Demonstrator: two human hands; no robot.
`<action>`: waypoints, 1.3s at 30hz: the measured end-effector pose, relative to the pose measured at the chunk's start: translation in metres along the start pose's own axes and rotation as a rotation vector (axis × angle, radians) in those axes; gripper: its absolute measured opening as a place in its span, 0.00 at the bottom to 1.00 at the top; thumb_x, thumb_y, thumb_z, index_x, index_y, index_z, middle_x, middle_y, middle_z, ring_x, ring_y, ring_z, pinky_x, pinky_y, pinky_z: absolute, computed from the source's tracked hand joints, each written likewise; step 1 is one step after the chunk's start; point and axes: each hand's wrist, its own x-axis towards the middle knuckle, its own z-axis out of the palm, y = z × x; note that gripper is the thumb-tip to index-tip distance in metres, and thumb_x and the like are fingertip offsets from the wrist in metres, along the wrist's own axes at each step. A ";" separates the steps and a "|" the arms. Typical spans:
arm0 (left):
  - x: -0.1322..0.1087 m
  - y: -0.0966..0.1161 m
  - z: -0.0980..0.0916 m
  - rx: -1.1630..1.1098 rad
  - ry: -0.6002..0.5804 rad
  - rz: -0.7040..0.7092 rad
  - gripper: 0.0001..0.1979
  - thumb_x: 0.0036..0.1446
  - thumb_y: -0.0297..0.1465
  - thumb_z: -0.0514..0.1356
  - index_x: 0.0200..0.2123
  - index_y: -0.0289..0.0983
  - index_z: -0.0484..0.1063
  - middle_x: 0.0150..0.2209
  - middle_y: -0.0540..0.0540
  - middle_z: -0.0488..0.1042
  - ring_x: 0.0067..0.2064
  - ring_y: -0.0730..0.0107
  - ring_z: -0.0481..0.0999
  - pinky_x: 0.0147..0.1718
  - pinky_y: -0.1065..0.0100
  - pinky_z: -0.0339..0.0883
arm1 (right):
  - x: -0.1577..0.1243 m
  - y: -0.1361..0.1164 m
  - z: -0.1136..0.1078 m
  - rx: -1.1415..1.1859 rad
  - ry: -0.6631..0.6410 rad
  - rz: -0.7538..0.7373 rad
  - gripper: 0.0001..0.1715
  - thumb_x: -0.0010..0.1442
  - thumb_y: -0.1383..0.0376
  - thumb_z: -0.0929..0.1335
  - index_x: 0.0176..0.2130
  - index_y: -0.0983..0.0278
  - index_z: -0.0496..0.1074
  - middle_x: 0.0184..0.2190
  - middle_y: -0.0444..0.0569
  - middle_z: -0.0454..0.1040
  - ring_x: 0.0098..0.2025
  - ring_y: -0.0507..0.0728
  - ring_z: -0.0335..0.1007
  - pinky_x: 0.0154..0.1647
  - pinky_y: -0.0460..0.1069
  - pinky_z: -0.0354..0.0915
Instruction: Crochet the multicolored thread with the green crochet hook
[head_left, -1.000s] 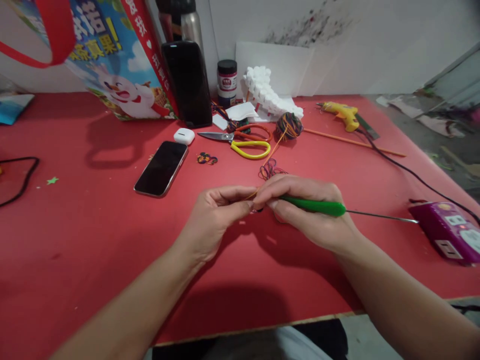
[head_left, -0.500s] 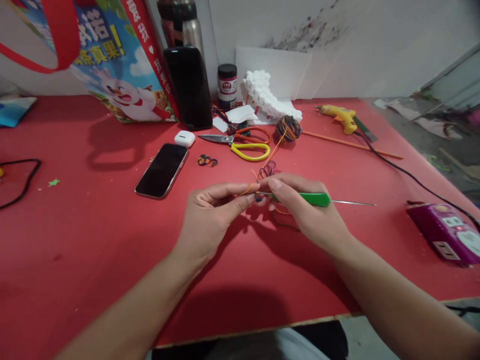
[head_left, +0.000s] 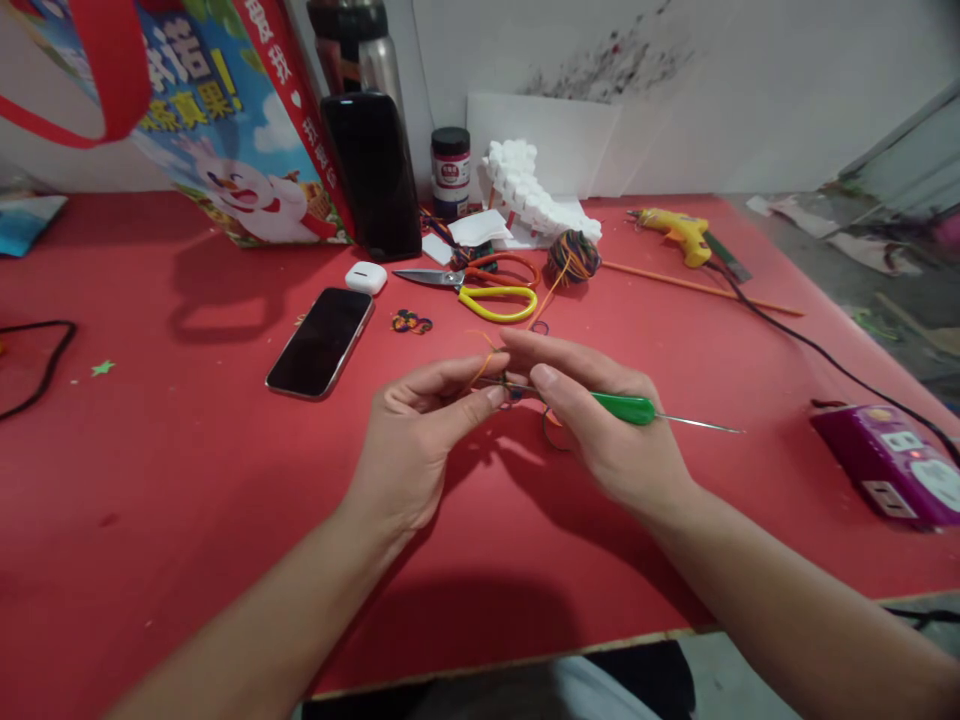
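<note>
Between finger and thumb, my left hand [head_left: 420, 430] pinches a small piece of multicoloured crochet work [head_left: 513, 392], mostly covered by the fingers. An orange strand of yarn [head_left: 484, 368] passes over the left index finger. My right hand [head_left: 611, 420] is closed around a crochet hook [head_left: 630, 408] with a green handle; its metal shaft reaches the piece, and a second thin metal end sticks out to the right. Behind the hands lies a ball of multicoloured yarn [head_left: 574, 257], its strand running down toward them. Orange-and-yellow-handled scissors [head_left: 495, 303] rest left of the ball.
On the red table [head_left: 225, 520] are a phone [head_left: 321, 342], a white earbud case [head_left: 366, 277] and a small crocheted piece [head_left: 411, 322]. A yellow glue gun [head_left: 679, 235] lies back right, its cord trailing toward a purple power socket [head_left: 889, 465]. A printed bag [head_left: 247, 150] stands back left.
The hook has slid left, so its shaft now reaches farther past the piece, and its handle dips slightly. My right fingers have come closer to my left. The view has shifted slightly.
</note>
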 end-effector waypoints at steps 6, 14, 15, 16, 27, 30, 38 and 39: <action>-0.001 0.005 0.003 -0.101 0.037 -0.077 0.09 0.45 0.30 0.79 0.32 0.40 0.88 0.33 0.49 0.87 0.31 0.78 0.80 0.32 0.79 0.74 | -0.002 0.008 0.000 0.039 0.000 -0.003 0.15 0.71 0.62 0.70 0.55 0.55 0.82 0.53 0.47 0.85 0.58 0.60 0.81 0.62 0.56 0.76; 0.000 0.007 0.002 -0.075 0.041 -0.161 0.11 0.41 0.34 0.81 0.29 0.39 0.87 0.22 0.51 0.77 0.20 0.85 0.61 0.20 0.77 0.56 | -0.003 0.007 -0.004 0.003 -0.056 -0.002 0.15 0.73 0.60 0.69 0.54 0.53 0.83 0.54 0.46 0.84 0.59 0.61 0.80 0.63 0.58 0.76; 0.000 0.007 0.002 -0.068 0.032 -0.164 0.11 0.42 0.35 0.81 0.29 0.38 0.87 0.20 0.52 0.75 0.20 0.85 0.57 0.19 0.77 0.52 | -0.003 0.007 -0.004 -0.016 -0.053 -0.012 0.14 0.72 0.60 0.69 0.54 0.54 0.83 0.54 0.46 0.84 0.59 0.61 0.80 0.64 0.58 0.75; 0.000 0.007 0.001 -0.061 0.023 -0.167 0.12 0.42 0.36 0.81 0.29 0.38 0.87 0.19 0.52 0.73 0.19 0.85 0.54 0.18 0.76 0.49 | -0.002 0.006 -0.005 -0.032 -0.044 -0.024 0.14 0.72 0.61 0.70 0.54 0.55 0.83 0.54 0.46 0.85 0.58 0.60 0.81 0.63 0.57 0.75; 0.000 0.008 0.002 -0.118 -0.001 -0.170 0.07 0.49 0.34 0.76 0.29 0.37 0.86 0.28 0.47 0.83 0.17 0.88 0.50 0.18 0.75 0.44 | -0.003 0.009 -0.007 -0.032 -0.011 -0.093 0.15 0.71 0.60 0.71 0.56 0.52 0.80 0.52 0.48 0.85 0.54 0.59 0.83 0.55 0.55 0.79; 0.000 0.010 0.003 -0.185 0.003 -0.214 0.05 0.49 0.30 0.74 0.26 0.35 0.83 0.28 0.48 0.82 0.16 0.89 0.50 0.17 0.77 0.46 | -0.004 0.009 -0.007 -0.046 -0.005 -0.126 0.15 0.72 0.61 0.71 0.56 0.52 0.80 0.50 0.48 0.86 0.52 0.59 0.84 0.56 0.56 0.79; 0.003 0.011 -0.001 -0.237 -0.040 -0.365 0.12 0.48 0.33 0.77 0.27 0.32 0.81 0.25 0.52 0.75 0.16 0.92 0.47 0.16 0.81 0.50 | -0.004 0.004 -0.007 -0.139 -0.080 -0.316 0.21 0.72 0.70 0.68 0.56 0.49 0.80 0.46 0.44 0.86 0.50 0.56 0.83 0.55 0.54 0.78; 0.004 0.011 -0.002 -0.232 -0.048 -0.367 0.12 0.48 0.34 0.78 0.27 0.32 0.81 0.25 0.52 0.75 0.16 0.92 0.48 0.16 0.81 0.50 | -0.003 0.004 -0.007 -0.153 -0.095 -0.337 0.21 0.72 0.71 0.68 0.56 0.49 0.80 0.46 0.43 0.86 0.50 0.56 0.83 0.56 0.55 0.78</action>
